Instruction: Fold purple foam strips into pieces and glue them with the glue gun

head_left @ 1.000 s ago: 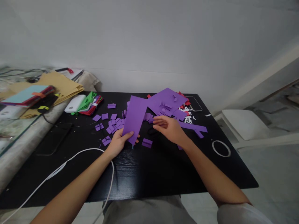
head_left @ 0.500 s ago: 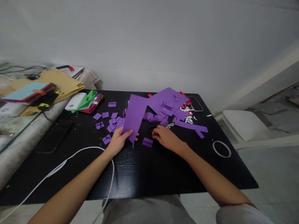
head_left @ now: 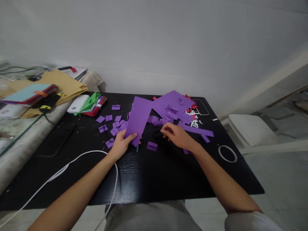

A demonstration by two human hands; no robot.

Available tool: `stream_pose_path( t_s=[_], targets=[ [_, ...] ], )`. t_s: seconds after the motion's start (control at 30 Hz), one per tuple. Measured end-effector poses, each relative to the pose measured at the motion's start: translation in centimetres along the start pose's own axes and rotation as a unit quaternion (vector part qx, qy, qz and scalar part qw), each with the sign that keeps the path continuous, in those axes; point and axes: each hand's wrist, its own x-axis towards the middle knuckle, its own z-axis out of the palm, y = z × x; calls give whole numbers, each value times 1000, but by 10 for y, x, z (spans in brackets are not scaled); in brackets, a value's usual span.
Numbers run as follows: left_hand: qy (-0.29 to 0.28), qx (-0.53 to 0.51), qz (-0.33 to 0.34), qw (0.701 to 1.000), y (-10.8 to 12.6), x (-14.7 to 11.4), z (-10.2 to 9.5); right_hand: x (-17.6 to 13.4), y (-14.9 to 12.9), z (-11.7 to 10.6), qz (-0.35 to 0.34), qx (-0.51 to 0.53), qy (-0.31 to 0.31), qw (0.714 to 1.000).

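My left hand grips a long purple paper strip near its lower end, thumb on top, the strip tilted upright above the table. A bit of blue shows under its lower edge. My right hand is closed with fingers bent at the black handle of a pair of scissors; the blades are hidden behind the hand. Between the hands lies a small folded purple paper piece. Several more cut purple pieces are scattered beyond my left hand.
A large purple sheet lies at the back with red and white scraps beside it. A white cable crosses the left of the black table. Colored paper bundles and brown envelopes sit at left; a white stool stands right.
My right hand has risen slightly and shifted right, now covering the scissor blades that showed before. A purple piece shows under my right wrist. My left hand and strip have barely moved.
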Motion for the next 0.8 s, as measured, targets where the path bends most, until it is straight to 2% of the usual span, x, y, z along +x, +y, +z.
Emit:
stream_pose_path(
  t_s=[0.1, 0.2, 0.33, 0.5, 0.8],
  targets=[
    [-6, 9, 8, 1000, 0, 0, 0, -3, -13, -9, -8, 137, 4, 990],
    [-6, 10, 13, 1000, 0, 0, 0, -5, -25, -16, -34, 192, 27, 980],
    [-2, 9, 11, 1000, 0, 0, -1, -3, -30, -27, -54, 197, 97, 974],
    [-3, 20, 16, 1000, 1, 0, -1, 1, -21, -42, -42, 193, 179, 964],
    [-16, 17, 14, 1000, 0, -1, -1, -1, -7, -59, -19, 166, 228, 959]
  ],
)
